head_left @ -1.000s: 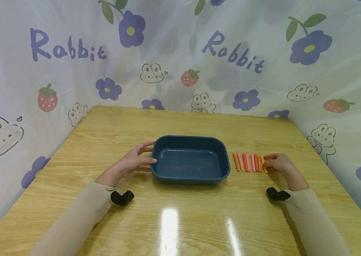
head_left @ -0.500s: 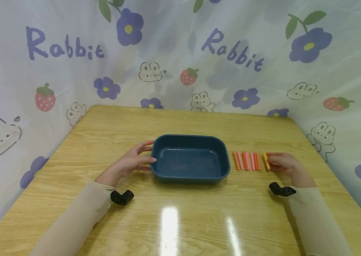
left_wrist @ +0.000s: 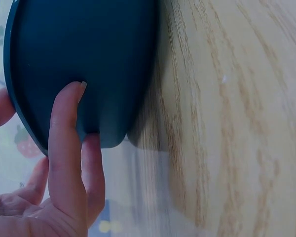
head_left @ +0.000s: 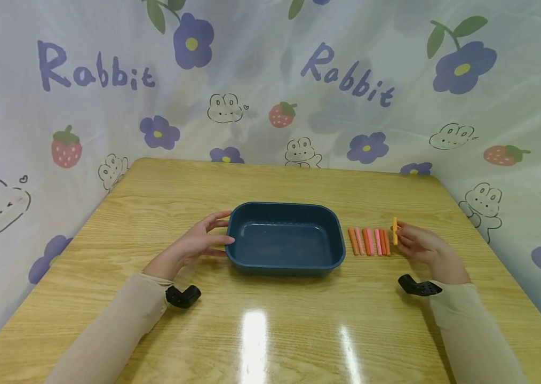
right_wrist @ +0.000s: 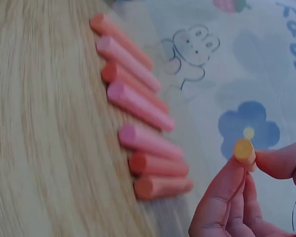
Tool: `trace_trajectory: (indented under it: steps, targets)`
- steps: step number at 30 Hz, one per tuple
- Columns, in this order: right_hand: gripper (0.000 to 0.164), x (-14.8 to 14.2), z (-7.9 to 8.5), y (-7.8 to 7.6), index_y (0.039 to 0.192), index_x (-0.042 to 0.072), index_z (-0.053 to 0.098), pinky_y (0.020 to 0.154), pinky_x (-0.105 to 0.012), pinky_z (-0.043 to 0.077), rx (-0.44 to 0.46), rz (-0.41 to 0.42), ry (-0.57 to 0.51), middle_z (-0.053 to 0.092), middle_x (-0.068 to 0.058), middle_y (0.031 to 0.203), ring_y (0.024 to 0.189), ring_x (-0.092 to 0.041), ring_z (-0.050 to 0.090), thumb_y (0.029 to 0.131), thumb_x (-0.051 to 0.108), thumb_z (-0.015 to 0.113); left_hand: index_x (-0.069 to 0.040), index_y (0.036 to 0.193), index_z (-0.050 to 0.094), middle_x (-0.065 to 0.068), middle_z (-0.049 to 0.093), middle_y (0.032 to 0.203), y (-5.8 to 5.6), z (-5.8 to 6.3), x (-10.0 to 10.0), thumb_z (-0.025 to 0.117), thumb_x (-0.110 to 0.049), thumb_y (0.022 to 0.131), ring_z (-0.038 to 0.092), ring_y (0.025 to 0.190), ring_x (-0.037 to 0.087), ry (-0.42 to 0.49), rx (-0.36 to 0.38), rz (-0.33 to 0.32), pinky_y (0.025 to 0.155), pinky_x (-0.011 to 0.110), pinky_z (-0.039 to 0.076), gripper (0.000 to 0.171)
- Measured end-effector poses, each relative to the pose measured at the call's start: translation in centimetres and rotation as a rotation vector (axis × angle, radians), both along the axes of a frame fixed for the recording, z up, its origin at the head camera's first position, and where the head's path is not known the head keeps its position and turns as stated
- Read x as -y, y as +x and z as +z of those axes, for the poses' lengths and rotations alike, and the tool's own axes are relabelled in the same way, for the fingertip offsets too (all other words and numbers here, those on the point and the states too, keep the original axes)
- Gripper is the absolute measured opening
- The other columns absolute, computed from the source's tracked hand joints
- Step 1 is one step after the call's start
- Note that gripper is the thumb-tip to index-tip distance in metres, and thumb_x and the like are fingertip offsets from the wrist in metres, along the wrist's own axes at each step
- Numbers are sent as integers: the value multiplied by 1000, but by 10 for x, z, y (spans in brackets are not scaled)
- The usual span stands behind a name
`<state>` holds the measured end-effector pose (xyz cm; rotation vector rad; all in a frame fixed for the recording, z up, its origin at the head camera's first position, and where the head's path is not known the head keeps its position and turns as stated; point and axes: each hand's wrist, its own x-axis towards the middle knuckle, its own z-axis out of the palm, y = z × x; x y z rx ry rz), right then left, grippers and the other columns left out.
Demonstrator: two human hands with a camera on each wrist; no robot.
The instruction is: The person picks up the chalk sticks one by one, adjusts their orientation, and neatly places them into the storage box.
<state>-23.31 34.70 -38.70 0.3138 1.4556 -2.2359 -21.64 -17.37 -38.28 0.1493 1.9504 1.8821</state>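
A dark blue rectangular tub (head_left: 285, 271) stands on the table. My left hand (head_left: 198, 240) touches its left end with fairly straight, spread fingers; in the left wrist view, fingertips (left_wrist: 71, 101) rest against its wall (left_wrist: 108, 59). My right hand (head_left: 424, 246) pinches a yellow chalk stick (head_left: 395, 231) between thumb and fingers, lifted off the table and nearly upright. The right wrist view shows the round end of the yellow chalk (right_wrist: 244, 149) in the right hand (right_wrist: 241, 202). Just left of it lies a row of orange, pink and red chalk sticks (head_left: 368, 241).
The wooden table (head_left: 299, 330) extends around the tub on all sides. Behind it and at both sides hangs a printed cloth (head_left: 261, 69) with rabbits, flowers and strawberries. Each wrist carries a black camera mount (head_left: 419, 286).
My right hand took the yellow chalk from the right end of the row, drew it rightward, then raised it and turned it upright. The left hand and tub have stayed put.
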Motion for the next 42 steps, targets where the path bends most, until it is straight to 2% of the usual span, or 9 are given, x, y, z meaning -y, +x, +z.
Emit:
trace_trajectory:
  steps: [5, 9, 15, 20, 24, 32, 39, 42]
  targets:
    - [28, 14, 8, -1, 93, 18, 66, 72, -21, 50, 23, -17, -39, 58, 0, 98, 85, -12, 53, 95, 1, 44, -14, 148, 24, 20, 25, 144, 0, 0, 0, 66, -4, 85, 59, 100, 29, 6, 0, 2, 80, 49, 51, 76]
    - [24, 27, 15, 0, 110, 18, 53, 73, -21, 50, 40, -19, -70, 54, -1, 103, 87, -13, 51, 96, 2, 43, -14, 148, 24, 20, 25, 144, 0, 0, -1, 65, -3, 85, 60, 99, 29, 9, 1, 5, 79, 48, 52, 76]
    - [51, 47, 26, -1, 140, 21, 25, 75, -21, 49, 40, -17, -70, 45, 0, 113, 88, -12, 50, 96, 2, 43, -14, 148, 24, 20, 25, 144, 1, 0, -1, 65, -3, 86, 59, 101, 30, 11, 0, 5, 79, 49, 51, 75]
    - [68, 63, 32, -1, 150, 20, 6, 74, -20, 49, 32, -15, -50, 33, -2, 122, 89, -12, 49, 96, 3, 44, -14, 148, 24, 21, 25, 144, 1, 0, -1, 64, -2, 86, 57, 105, 36, 12, 1, 2, 79, 49, 52, 74]
    - [69, 74, 35, -3, 150, 19, 6, 74, -20, 48, 39, -16, -41, 33, -1, 122, 90, -12, 48, 96, 3, 45, -14, 148, 24, 21, 25, 144, 1, 0, -1, 64, -3, 86, 56, 105, 37, 12, 1, 3, 78, 48, 52, 74]
    - [59, 91, 42, -6, 145, 18, 18, 75, -19, 48, 32, 8, -69, 42, -2, 116, 88, -12, 49, 96, 3, 45, -14, 147, 24, 20, 26, 143, 1, 1, -1, 65, -3, 85, 60, 99, 30, 11, -2, 6, 78, 48, 52, 75]
    - [67, 110, 51, -9, 150, 15, 10, 76, -20, 49, 17, 32, -35, 37, -1, 119, 91, -12, 47, 95, 3, 46, -14, 147, 25, 20, 26, 143, 1, 1, -1, 65, -3, 85, 59, 100, 32, 9, -2, 6, 78, 48, 52, 75]
    - [65, 118, 55, -10, 150, 14, 13, 76, -20, 48, 13, 32, -23, 40, -2, 119, 86, -12, 50, 95, 2, 46, -14, 147, 25, 20, 26, 143, 1, 1, -1, 65, -3, 85, 59, 101, 33, 10, -1, 6, 77, 47, 52, 75]
